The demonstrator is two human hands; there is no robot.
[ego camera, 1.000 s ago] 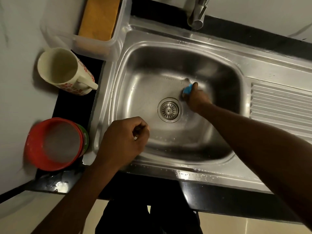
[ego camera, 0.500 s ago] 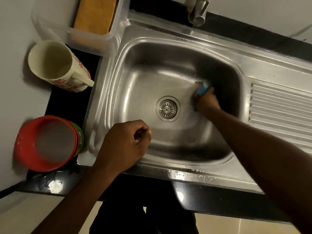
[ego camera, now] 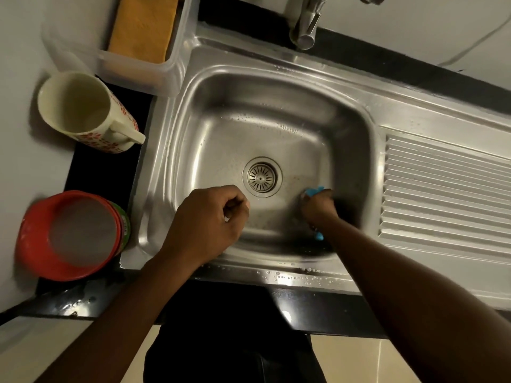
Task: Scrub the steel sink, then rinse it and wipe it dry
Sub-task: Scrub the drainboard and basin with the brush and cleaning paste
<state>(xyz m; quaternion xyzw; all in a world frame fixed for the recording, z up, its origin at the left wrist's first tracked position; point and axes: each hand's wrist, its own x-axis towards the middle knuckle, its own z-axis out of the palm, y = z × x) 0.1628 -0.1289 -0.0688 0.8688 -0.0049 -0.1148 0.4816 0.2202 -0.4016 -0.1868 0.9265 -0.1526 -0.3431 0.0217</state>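
Steel sink (ego camera: 276, 128), fixed in the worktop; wet, probably slippery. Clear tub (ego camera: 177, 64) holds an orange cloth (ego camera: 143, 26). Right hand (ego camera: 318, 208), fingers closed on a blue scrubber (ego camera: 313, 191), presses the basin floor beside the drain (ego camera: 262, 176). Left hand (ego camera: 206, 225): loose fist, empty as far as shows.

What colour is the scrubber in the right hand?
Blue: the scrubber pokes out of the right hand, seen in the head view.
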